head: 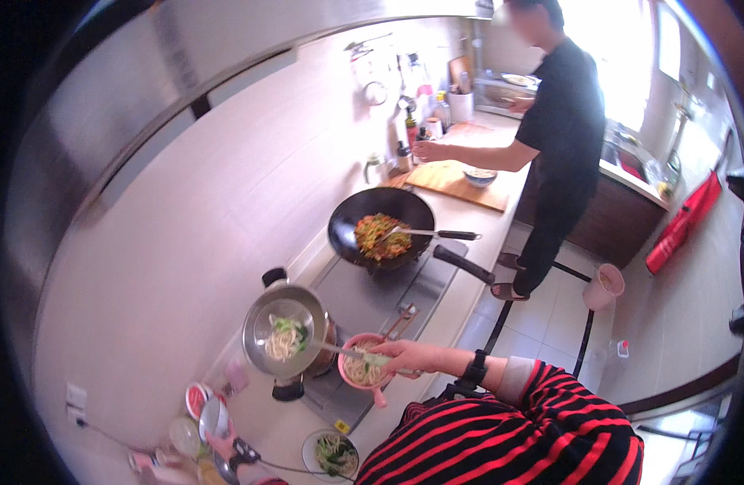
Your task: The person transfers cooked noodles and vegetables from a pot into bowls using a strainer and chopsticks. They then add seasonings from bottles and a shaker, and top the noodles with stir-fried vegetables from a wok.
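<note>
My right hand (402, 356) grips the pale handle of a metal strainer (285, 330). Noodles and green leaves lie in the strainer, which is over or in a steel pot (251, 339) with black side handles. Directly under that hand stands a pink handled bowl (346, 371) of noodles, with wooden chopsticks (402, 322) across its rim. At the lower left, my left hand (222, 441) is by a round silvery bowl or lid (214, 415); its grip is unclear at the picture's rim. A plate of greens (329, 454) sits nearby on the counter.
Behind the pot, a black wok (342, 227) of chopped food holds a spatula (420, 232); its long handle (464, 264) juts over the counter edge. Farther back, a person (566, 121) reaches over a cutting board (438, 185) with a bowl (481, 178). A cable (281, 467) crosses the counter.
</note>
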The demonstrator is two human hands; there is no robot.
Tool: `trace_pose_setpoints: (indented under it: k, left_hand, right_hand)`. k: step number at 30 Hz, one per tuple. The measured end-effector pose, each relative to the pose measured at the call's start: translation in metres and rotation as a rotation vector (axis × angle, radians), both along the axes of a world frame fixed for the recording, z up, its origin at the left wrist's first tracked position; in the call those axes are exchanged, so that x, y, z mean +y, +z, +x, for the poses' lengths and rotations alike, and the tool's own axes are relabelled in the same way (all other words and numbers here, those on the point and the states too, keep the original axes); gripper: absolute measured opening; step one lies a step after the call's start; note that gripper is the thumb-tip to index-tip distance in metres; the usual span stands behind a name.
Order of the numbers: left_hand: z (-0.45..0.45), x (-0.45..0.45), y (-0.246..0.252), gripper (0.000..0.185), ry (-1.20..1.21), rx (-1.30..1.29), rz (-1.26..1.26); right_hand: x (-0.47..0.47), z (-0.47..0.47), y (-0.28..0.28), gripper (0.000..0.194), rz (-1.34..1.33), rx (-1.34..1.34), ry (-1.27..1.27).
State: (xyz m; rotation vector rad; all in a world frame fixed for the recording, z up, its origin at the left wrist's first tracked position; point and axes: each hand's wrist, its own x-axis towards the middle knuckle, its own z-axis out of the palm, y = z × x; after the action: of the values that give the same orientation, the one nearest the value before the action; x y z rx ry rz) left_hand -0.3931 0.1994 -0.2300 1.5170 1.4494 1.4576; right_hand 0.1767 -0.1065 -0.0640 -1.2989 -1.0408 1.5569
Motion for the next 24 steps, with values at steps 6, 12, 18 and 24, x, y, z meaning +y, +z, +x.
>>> trace_pose_setpoints:
  k: [6,12,18,24]
  left_hand:
    - [0.065,-0.052,0.073,0.06,-0.03,-0.672,-0.119]
    - [0.165,-0.163,0.183,0.06,-0.156,-1.115,-0.183]
    - [0.239,-0.191,0.212,0.054,-0.141,-1.07,-0.297]
    - [0.261,-0.194,0.204,0.047,-0.097,-0.978,-0.253]
  right_hand:
    - [0.011,0.007,-0.014,0.057,0.142,-0.046,-0.032]
    - [0.008,0.01,0.004,0.054,0.009,0.04,-0.047]
    - [0.019,0.019,0.021,0.055,-0.01,0.038,-0.061]
    - [0.026,0.033,0.02,0.058,0.079,-0.013,-0.049]
